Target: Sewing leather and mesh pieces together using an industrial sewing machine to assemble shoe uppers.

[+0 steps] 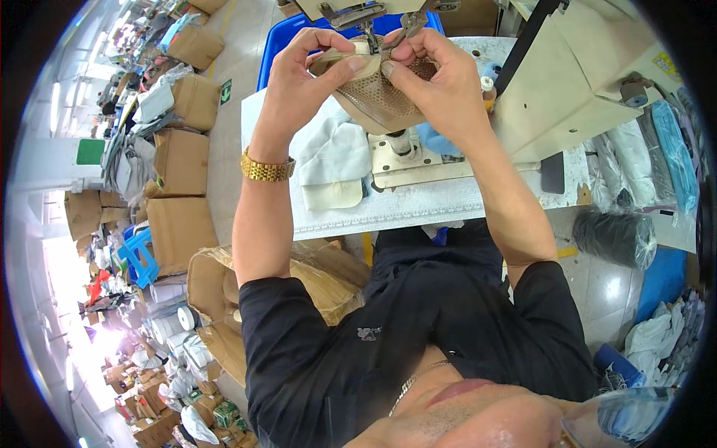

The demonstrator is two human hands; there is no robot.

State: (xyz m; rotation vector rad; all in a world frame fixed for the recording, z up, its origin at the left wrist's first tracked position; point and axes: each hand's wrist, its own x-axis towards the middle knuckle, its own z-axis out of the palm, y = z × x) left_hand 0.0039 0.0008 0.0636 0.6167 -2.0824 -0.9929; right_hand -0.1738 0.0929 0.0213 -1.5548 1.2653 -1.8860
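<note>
A tan mesh fabric piece [382, 95] with a smooth tan border hangs in a curved shape under the needle and presser foot [370, 36] of a sewing machine [556, 89]. My left hand [299, 86] pinches its upper left edge, thumb in front and fingers behind. On the right edge, close beside the presser foot, my right hand [441, 82] grips it between thumb and fingers. Below the piece stands the machine's short post [402, 143] on a metal base plate [418, 173]. The piece hides the spot under the needle.
Pale blue cloth pieces [332, 149] lie left of the post on the white table [358, 219]. Behind is a blue bin [276, 43]; a small bottle [488, 93] stands near the machine arm. An open carton [216, 299] is at my left, a wrapped black roll [616, 237] at right.
</note>
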